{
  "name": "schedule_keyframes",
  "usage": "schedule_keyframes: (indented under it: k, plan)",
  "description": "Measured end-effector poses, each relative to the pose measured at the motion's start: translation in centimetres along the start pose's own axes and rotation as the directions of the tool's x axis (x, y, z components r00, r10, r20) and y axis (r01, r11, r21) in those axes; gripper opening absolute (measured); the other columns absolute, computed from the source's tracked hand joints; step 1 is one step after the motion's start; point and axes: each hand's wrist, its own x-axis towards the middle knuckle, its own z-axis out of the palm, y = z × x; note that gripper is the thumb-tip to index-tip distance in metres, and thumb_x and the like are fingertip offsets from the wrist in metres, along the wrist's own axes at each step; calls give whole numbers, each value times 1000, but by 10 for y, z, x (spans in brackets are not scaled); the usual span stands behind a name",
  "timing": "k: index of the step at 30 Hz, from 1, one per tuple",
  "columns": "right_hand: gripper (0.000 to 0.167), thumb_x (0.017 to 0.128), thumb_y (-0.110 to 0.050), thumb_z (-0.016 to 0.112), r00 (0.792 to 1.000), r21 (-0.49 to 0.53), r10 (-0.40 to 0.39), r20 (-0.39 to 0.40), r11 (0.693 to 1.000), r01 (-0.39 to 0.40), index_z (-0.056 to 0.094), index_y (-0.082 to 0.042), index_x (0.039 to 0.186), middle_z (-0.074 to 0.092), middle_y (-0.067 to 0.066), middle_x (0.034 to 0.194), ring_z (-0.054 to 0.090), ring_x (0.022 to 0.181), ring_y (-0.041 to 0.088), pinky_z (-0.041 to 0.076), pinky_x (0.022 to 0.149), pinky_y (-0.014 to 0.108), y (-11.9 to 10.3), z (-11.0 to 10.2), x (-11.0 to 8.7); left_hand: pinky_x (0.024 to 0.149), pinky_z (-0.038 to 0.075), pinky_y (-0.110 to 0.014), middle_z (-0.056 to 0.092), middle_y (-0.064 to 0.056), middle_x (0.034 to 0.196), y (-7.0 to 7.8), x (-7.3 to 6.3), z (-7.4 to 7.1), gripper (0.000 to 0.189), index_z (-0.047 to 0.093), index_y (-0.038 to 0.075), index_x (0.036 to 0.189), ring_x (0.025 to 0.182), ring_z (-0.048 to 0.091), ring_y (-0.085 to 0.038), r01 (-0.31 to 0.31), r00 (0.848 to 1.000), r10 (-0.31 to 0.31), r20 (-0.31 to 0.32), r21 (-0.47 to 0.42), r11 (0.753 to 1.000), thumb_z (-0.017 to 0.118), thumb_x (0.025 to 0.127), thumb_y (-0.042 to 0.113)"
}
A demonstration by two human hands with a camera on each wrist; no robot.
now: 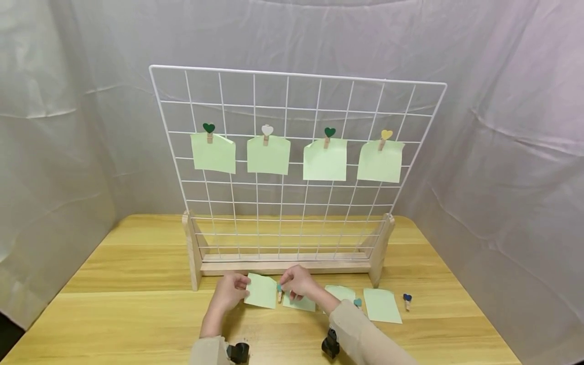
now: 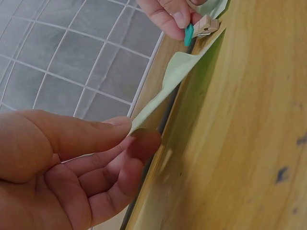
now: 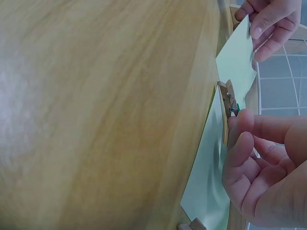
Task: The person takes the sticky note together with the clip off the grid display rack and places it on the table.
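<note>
My left hand [image 1: 231, 292] pinches the left edge of a pale green paper note [image 1: 261, 291] between thumb and fingers; in the left wrist view the note [image 2: 175, 72] is raised off the table at that edge. My right hand [image 1: 298, 283] pinches a small wooden clothespin [image 1: 280, 294] by its teal heart, beside the note's right edge. In the right wrist view the clothespin [image 3: 230, 98] points away from the fingertips. Another green note [image 3: 208, 167] lies under the right hand, partly hidden by it.
A white wire grid [image 1: 287, 203] stands behind in a wooden base [image 1: 285, 267]. Several green notes [image 1: 325, 159] hang on it from heart clothespins. To the right on the table [image 1: 137, 314] lie more notes [image 1: 382, 305], a teal-heart clothespin [image 1: 358, 302] and a blue-heart clothespin [image 1: 407, 301].
</note>
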Motion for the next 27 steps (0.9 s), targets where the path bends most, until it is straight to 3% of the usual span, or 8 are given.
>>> schedule_keyframes:
  k: [16, 27]
  plan:
    - [5, 81, 0, 61, 999, -43, -44, -8, 998, 44, 62, -2, 76, 59, 2, 63, 47, 36, 8, 35, 33, 19, 4, 1, 1, 57, 48, -31, 61, -14, 81, -5, -1, -2, 18, 61, -12, 90, 75, 57, -25, 44, 998, -44, 36, 23, 999, 62, 73, -10]
    - [3, 80, -3, 63, 1000, -47, -28, 4, 998, 28, 61, -1, 80, 59, 4, 64, 51, 38, 11, 37, 35, 21, 2, -5, 0, 50, 46, -29, 61, -12, 78, -3, -4, -4, 16, 61, -12, 94, 55, 59, -22, 89, 995, -89, 42, 13, 996, 58, 79, -7]
